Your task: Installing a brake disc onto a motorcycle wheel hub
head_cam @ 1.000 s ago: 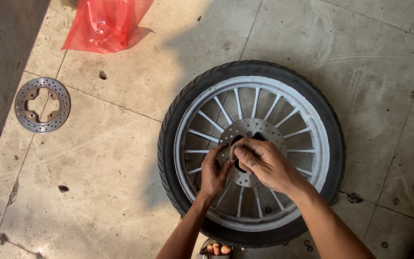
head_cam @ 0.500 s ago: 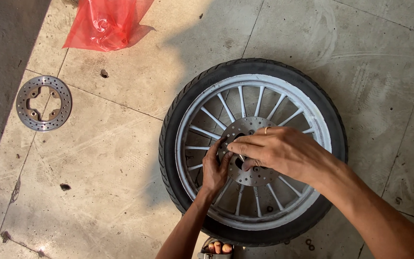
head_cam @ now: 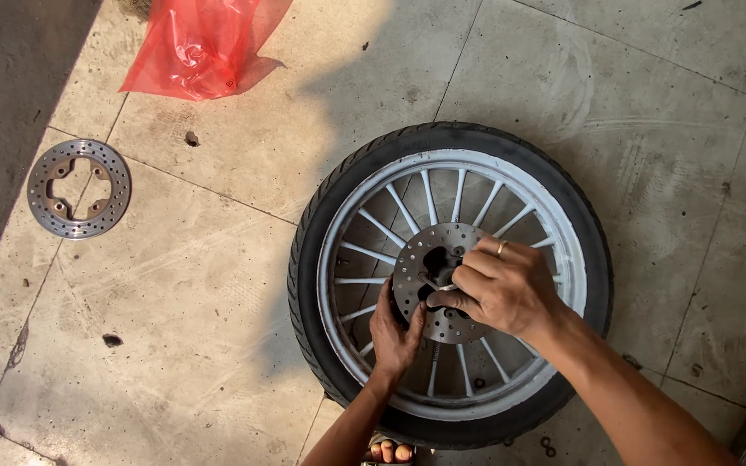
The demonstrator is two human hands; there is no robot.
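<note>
1. My left hand (head_cam: 396, 332) presses flat, fingers spread, against the near-left edge of the brake disc (head_cam: 442, 280).
2. My right hand (head_cam: 498, 289) pinches a small fastener at the disc centre.
3. The disc lies on the wheel (head_cam: 449, 280) hub.
4. A spare disc (head_cam: 79, 188) lies far left.

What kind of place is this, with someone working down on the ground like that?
Probably an informal motorcycle repair spot. A spoked wheel with its tyre lies flat on the tiled concrete floor, both hands are at the brake disc on its hub, and a spare brake disc lies nearby.
</note>
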